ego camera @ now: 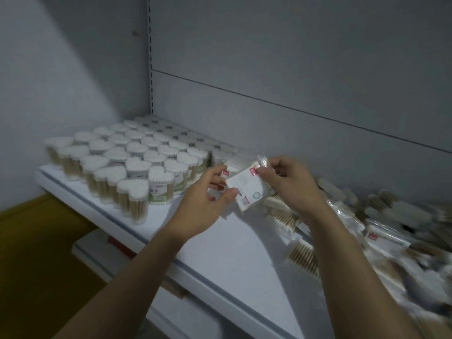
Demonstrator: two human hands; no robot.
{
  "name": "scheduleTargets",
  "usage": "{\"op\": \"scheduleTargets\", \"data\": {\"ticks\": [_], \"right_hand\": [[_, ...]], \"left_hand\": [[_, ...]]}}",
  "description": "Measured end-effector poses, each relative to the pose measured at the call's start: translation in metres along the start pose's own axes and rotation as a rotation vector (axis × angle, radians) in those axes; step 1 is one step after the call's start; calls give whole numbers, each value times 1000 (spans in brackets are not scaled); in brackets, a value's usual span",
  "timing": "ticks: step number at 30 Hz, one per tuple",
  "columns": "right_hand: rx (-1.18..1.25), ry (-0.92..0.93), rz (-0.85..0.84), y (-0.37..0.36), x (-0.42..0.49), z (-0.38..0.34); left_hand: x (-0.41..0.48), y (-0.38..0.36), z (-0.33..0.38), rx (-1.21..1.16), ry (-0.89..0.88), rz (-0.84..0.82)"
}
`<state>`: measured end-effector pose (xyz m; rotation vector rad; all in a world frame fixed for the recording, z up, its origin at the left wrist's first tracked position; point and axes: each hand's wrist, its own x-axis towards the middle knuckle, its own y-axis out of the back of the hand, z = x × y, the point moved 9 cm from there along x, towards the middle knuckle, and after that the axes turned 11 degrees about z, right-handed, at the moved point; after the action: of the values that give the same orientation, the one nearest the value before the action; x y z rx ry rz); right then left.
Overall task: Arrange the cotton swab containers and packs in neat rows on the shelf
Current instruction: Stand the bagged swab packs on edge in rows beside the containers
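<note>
Heart-shaped containers [127,165] stand in finished rows at the shelf's [220,253] left end; my left hand [208,194] and right hand [286,182] grip one pack [247,189] above mid-shelf, loose packs [354,223] heaped right, unsorted.

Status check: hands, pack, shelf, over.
Left hand and right hand both gripping one swab pack. Heart-shaped containers in rows, left. Loose packs heaped right.

- Both bare forearms reach forward, converging toward the middle of the view.
- Left hand [206,192] is palm-in, thumb and curled fingers pinching a flat pack [247,189] at its left edge.
- Right hand [286,178] grips the pack's upper right corner, fingers bent, wrist raised.
</note>
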<state>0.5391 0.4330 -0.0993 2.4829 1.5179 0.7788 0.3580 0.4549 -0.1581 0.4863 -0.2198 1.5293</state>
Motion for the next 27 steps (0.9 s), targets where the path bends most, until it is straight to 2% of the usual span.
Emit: {"op": "scheduleTargets", "data": {"ticks": [4,5,7,9,15,22,25,27], "right_hand": [[-15,37,-119,-35,-7,0],[-67,69,-150,-43,-9,1],[-318,166,-184,-58,-14,7],[-509,249,-135,-63,-18,10],[-506,324,43,-65,-6,5],[-720,490,262,-70,-1,20],[-692,498,306,-65,-1,25],[-624,470,303,-65,-1,25]], "left_hand": [[4,10,-11,98,-2,21],[5,13,-17,127,18,28],[6,14,-31,232,34,8],[4,9,-43,351,32,-47],[14,3,-39,438,17,-46],[15,-11,-40,447,-63,-57],[12,-20,-48,505,-95,-112],[15,-20,-50,490,-52,-121]]}}
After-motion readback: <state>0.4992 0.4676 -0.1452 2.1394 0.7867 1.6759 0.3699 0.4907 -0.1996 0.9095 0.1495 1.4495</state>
